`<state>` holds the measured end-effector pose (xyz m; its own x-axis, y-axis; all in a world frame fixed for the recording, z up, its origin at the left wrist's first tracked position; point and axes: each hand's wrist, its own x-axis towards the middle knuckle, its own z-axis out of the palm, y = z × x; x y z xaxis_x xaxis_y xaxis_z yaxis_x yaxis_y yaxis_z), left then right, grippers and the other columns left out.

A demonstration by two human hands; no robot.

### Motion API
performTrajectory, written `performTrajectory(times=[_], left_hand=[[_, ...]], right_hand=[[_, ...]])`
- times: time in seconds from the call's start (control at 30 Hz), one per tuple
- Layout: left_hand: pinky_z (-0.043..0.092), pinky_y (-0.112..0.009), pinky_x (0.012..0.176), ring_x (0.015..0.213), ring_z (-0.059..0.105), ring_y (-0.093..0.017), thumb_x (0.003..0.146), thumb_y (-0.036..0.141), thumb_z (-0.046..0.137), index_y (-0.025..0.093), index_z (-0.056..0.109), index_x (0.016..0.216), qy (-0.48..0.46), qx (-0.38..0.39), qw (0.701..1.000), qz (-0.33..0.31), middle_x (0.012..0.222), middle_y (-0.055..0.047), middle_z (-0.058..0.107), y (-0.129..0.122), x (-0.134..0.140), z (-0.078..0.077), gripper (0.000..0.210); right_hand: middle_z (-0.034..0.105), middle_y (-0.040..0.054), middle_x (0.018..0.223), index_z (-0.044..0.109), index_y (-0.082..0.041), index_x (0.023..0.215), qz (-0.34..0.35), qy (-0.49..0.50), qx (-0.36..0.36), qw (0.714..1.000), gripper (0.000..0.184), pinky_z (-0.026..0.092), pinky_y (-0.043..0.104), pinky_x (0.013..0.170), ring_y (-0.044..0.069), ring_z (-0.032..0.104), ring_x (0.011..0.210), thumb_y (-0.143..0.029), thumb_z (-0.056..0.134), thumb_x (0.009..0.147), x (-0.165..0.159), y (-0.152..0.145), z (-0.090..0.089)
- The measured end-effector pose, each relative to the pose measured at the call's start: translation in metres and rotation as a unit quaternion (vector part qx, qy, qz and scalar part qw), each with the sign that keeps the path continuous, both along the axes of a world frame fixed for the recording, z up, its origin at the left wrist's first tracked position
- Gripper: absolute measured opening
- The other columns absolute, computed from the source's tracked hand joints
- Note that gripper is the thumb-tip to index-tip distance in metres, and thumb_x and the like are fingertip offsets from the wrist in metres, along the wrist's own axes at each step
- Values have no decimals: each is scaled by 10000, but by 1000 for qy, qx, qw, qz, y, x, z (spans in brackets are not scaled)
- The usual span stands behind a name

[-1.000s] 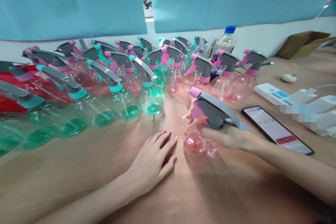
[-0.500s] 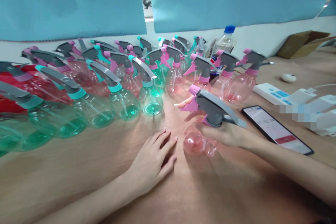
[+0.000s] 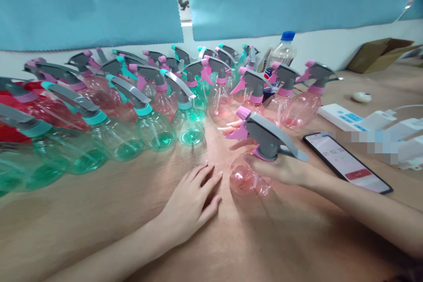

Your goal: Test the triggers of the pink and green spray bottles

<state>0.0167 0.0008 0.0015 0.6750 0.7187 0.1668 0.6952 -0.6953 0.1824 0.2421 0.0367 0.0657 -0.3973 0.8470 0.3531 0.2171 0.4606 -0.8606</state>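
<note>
Just right of centre, a pink spray bottle (image 3: 243, 178) with a grey and pink trigger head stands on the wooden table (image 3: 132, 229). My right hand (image 3: 280, 167) is round its neck, thumb on the near side. The fingers reach out behind the pink trigger, and the bottle hides part of them. My left hand (image 3: 193, 194) lies palm down on the table to the left, fingers stretched out and touching no bottle. Beyond it stands a green spray bottle (image 3: 189, 130) with a turquoise collar.
Several more pink and green spray bottles crowd the back and left. At the right lie a phone (image 3: 350, 163) showing a timer, a white power strip (image 3: 342, 116) with plugs, and a small white earbud case (image 3: 361, 97). Behind are a blue-capped bottle (image 3: 280, 55) and a cardboard box (image 3: 373, 57).
The fingers of my right hand spread slightly apart behind the trigger. The held bottle and my left hand keep their places, with only a tiny shift of the view.
</note>
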Motion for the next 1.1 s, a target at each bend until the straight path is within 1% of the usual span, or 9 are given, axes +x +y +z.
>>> performTrajectory(times=[0.1, 0.2, 0.27, 0.33, 0.5, 0.6, 0.7, 0.9, 1.1], left_hand=[[419, -500, 1013, 1273, 443, -313, 945, 305, 457, 176, 493, 1342, -8, -2, 1000, 1, 1386, -135, 499, 0, 0, 0, 418], [420, -504, 1012, 1272, 445, -315, 943, 302, 459, 173, 497, 1338, -11, -3, 1000, 0, 1382, -139, 502, 0, 0, -1, 417], [421, -505, 1012, 1271, 446, -314, 942, 299, 461, 168, 496, 1339, -8, -3, 1000, -1, 1380, -141, 504, 0, 0, -1, 419], [421, -508, 1012, 1272, 442, -315, 943, 298, 460, 155, 494, 1341, -3, -3, 1000, -2, 1381, -145, 502, 0, 0, -1, 424], [414, -502, 1021, 1279, 435, -312, 945, 293, 455, 141, 505, 1333, 6, -4, 1000, 0, 1386, -148, 497, -1, 0, 0, 419], [417, -499, 1018, 1274, 440, -315, 943, 293, 459, 139, 509, 1329, -1, 1, 1000, -2, 1378, -150, 502, 0, 0, -1, 419], [422, -510, 1009, 1267, 443, -322, 942, 291, 462, 133, 507, 1329, -3, -1, 1000, -4, 1375, -155, 503, 0, 0, -1, 420], [423, -496, 1012, 1265, 446, -311, 943, 294, 463, 145, 504, 1328, -1, 2, 1000, -2, 1375, -149, 503, 0, 0, 0, 415], [426, -507, 1004, 1265, 443, -321, 946, 293, 457, 132, 504, 1330, 5, 4, 1000, -4, 1371, -158, 503, 0, 0, -1, 419]], right_hand=[[647, 28, 1184, 444, -292, 1357, -2, -5, 12, 1000, 696, 599, 279, 707, 137, 672, 754, -97, 493, 691, 0, 0, 2], [657, 16, 1171, 461, -300, 1346, -10, -14, 20, 1000, 691, 604, 284, 679, 105, 616, 598, -103, 497, 685, 0, -1, 2], [657, 15, 1179, 484, -294, 1329, -11, -20, 20, 1000, 668, 605, 287, 660, 100, 599, 566, -109, 507, 688, 1, -1, 1], [654, 15, 1195, 512, -286, 1304, -4, -20, 24, 999, 639, 600, 280, 650, 109, 624, 600, -101, 502, 692, 1, 0, 0], [624, 16, 1249, 532, -287, 1272, 17, -7, 35, 999, 622, 590, 266, 671, 168, 700, 848, -54, 480, 698, 0, 0, 1], [675, 12, 1115, 533, -292, 1262, 18, -5, 37, 999, 607, 596, 291, 693, 196, 705, 888, -59, 491, 702, 0, 0, 1], [700, -2, 902, 545, -290, 1246, 7, -20, 38, 999, 574, 592, 299, 643, 201, 709, 796, -89, 509, 710, 1, 0, 0], [584, -53, 580, 608, -268, 1150, 16, -20, 25, 999, 462, 583, 305, 664, 177, 666, 660, -108, 521, 725, 3, 2, -1], [642, -45, 712, 624, -242, 1103, 11, 1, 31, 999, 472, 579, 269, 673, 110, 594, 556, -69, 501, 681, 2, 1, 0]])
